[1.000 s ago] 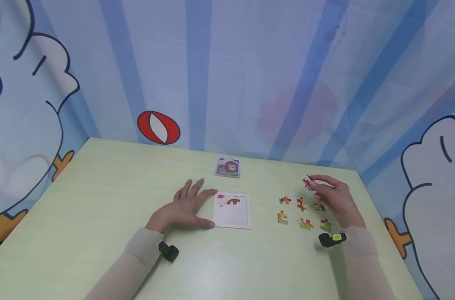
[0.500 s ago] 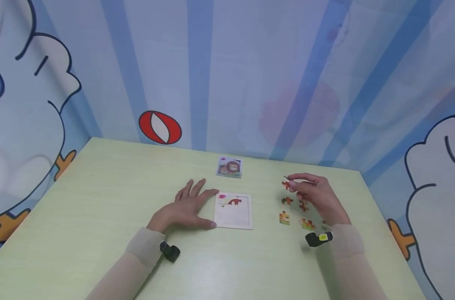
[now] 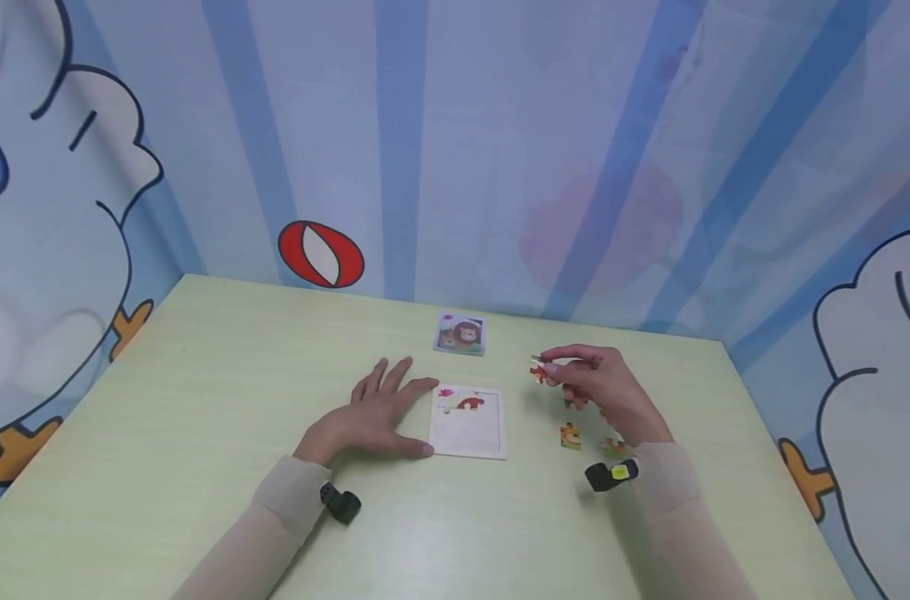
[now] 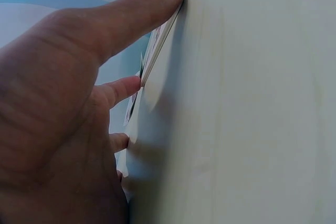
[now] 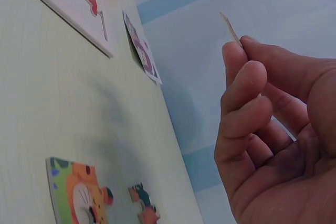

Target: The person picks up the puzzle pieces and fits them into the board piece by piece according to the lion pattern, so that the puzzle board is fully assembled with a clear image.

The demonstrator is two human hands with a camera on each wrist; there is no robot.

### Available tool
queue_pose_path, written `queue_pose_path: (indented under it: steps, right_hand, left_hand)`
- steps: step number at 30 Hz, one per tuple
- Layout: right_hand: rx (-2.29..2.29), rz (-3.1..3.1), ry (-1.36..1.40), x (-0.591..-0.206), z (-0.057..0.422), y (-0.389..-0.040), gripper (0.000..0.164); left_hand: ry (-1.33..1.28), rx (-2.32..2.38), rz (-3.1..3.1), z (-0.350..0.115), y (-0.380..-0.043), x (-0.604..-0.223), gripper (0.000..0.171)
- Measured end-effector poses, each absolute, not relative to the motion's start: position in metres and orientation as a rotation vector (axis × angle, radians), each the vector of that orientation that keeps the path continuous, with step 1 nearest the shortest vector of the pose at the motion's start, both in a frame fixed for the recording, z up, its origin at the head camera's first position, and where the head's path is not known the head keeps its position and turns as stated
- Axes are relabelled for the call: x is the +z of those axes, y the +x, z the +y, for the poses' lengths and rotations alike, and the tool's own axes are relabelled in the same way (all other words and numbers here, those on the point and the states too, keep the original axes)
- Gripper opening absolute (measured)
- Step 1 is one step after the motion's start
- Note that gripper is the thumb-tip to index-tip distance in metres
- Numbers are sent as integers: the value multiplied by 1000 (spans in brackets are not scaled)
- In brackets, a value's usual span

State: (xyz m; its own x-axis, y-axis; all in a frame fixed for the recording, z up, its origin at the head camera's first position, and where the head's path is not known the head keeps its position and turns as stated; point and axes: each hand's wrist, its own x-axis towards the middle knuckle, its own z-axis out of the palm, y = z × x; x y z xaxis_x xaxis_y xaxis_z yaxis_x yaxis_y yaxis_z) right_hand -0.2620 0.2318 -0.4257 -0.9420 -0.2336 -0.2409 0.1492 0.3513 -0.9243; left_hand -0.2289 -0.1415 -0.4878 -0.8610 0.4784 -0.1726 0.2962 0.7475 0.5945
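Note:
My right hand (image 3: 601, 387) pinches a small red and white puzzle piece (image 3: 539, 371) between thumb and fingertips, raised above the table. In the right wrist view the puzzle piece (image 5: 230, 29) shows edge-on. My left hand (image 3: 372, 421) is spread at the left side of a white square puzzle frame (image 3: 466, 435), thumb and forefinger at its edge. The left wrist view shows the thumb (image 4: 142, 11) right on the frame's rim. Joined pieces (image 3: 466, 403) with red and pink parts lie along the frame's upper left.
Loose puzzle pieces lie right of the frame, among them an orange one (image 3: 570, 436) and a green-edged one (image 3: 612, 446); my right hand hides others. A lion picture card (image 3: 460, 334) lies behind the frame. A printed curtain (image 3: 470, 150) hangs along the table's (image 3: 230, 350) back edge.
My right hand has moved left with the puzzle piece, from over the loose pieces' far right toward the frame. The left hand has stayed in place at the frame.

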Motion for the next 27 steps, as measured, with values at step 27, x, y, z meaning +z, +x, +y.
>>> queue_pose_path:
  steps: [27]
  right_hand:
    - [-1508,2289,-152,-445,185,-266,32]
  left_hand:
    - [585,759,2641,-141,-233,-495,101]
